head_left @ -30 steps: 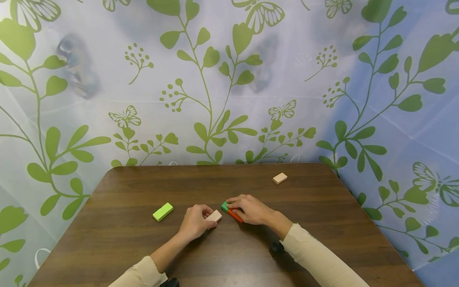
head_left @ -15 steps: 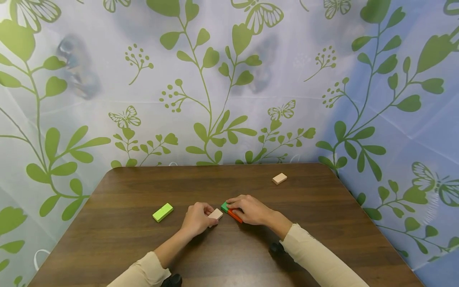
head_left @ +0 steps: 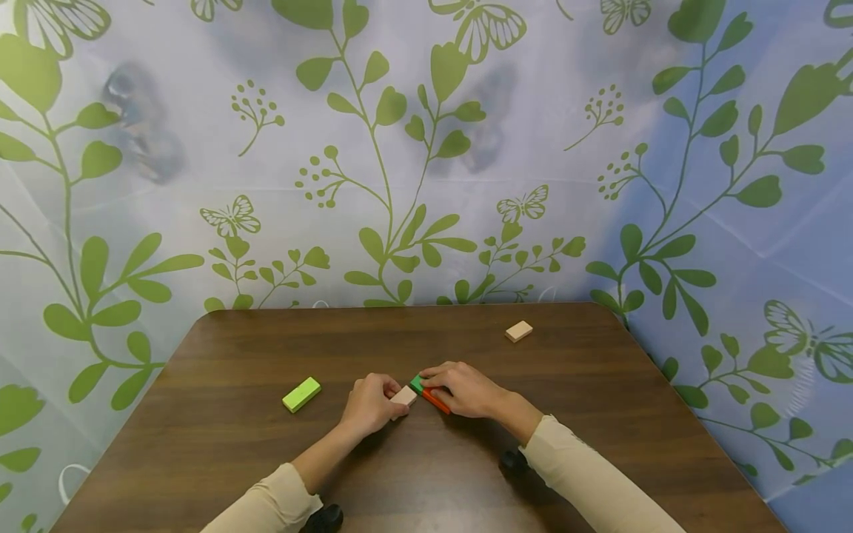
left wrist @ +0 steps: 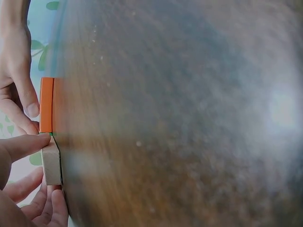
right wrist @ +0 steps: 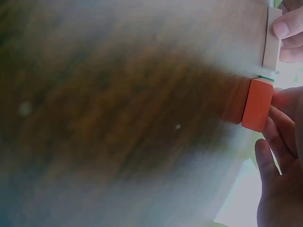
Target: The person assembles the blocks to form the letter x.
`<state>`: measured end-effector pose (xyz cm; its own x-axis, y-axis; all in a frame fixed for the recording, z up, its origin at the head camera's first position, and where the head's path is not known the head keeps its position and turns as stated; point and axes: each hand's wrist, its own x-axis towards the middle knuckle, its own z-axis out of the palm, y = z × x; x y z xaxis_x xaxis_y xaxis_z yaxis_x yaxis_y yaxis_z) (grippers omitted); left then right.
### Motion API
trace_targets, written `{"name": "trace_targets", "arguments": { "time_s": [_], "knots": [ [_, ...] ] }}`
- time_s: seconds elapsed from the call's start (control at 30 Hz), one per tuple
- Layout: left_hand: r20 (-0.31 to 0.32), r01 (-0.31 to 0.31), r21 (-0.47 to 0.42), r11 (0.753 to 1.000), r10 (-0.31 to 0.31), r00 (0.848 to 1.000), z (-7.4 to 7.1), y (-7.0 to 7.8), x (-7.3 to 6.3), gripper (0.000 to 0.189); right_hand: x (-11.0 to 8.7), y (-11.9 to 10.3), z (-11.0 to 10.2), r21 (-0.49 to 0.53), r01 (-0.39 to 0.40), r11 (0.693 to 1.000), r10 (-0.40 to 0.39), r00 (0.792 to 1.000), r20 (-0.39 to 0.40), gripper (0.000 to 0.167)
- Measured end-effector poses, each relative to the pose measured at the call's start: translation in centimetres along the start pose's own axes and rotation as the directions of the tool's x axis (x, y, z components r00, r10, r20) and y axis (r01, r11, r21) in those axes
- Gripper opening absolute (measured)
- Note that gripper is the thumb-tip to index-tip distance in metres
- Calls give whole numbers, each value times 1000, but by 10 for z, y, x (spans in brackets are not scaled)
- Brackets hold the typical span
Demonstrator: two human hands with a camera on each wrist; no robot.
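Observation:
My left hand (head_left: 368, 406) pinches a pale wooden block (head_left: 403, 397) between thumb and fingers, its far end close to a green block (head_left: 416, 383). The green block and a red-orange block (head_left: 437, 402) lie end to end on the table. My right hand (head_left: 463, 390) grips this pair, thumb at the red-orange block and fingertips over the green one. In the left wrist view the pale block (left wrist: 51, 163) sits right at the corner of the red-orange block (left wrist: 46, 105). Only a sliver of green shows between the pale and red-orange blocks in the right wrist view.
A lime-green block (head_left: 302, 394) lies left of the left hand. Toward the back right of the brown wooden table (head_left: 266, 459) rests another pale wooden block (head_left: 518, 331). A leaf-patterned curtain (head_left: 413, 148) hangs behind the table and along its sides.
My left hand has slid the pale block slightly right and away from me, closing in on the green block. The right hand and its blocks have stayed put.

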<state>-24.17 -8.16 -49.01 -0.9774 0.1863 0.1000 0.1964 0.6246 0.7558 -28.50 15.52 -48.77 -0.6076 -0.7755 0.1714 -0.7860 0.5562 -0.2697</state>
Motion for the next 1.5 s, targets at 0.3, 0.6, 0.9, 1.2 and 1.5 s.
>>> {"name": "trace_targets", "arguments": {
  "time_s": [0.3, 0.6, 0.9, 1.2, 1.5],
  "knots": [
    [0, -6, 15, 1000, 6, 1000, 2, 2, 1, 26, 0, -1, -1, 11, -7, 1000, 6, 1000, 3, 32],
    [-3, 10, 27, 1000, -10, 1000, 4, 2, 3, 27, 0, 0, 0, 6, -32, 999, 32, 999, 23, 33],
    [-5, 38, 49, 998, -38, 999, 6, 1, 5, 27, 0, -1, -1, 8, -29, 1000, 29, 999, 21, 34],
    [8, 39, 52, 998, -40, 999, 6, 4, 5, 29, 0, -2, -1, 10, -37, 999, 36, 999, 14, 32],
    [19, 44, 58, 997, -46, 999, 6, 5, 7, 29, 0, 0, 1, 8, -31, 999, 31, 1000, 7, 32]
  ]
}}
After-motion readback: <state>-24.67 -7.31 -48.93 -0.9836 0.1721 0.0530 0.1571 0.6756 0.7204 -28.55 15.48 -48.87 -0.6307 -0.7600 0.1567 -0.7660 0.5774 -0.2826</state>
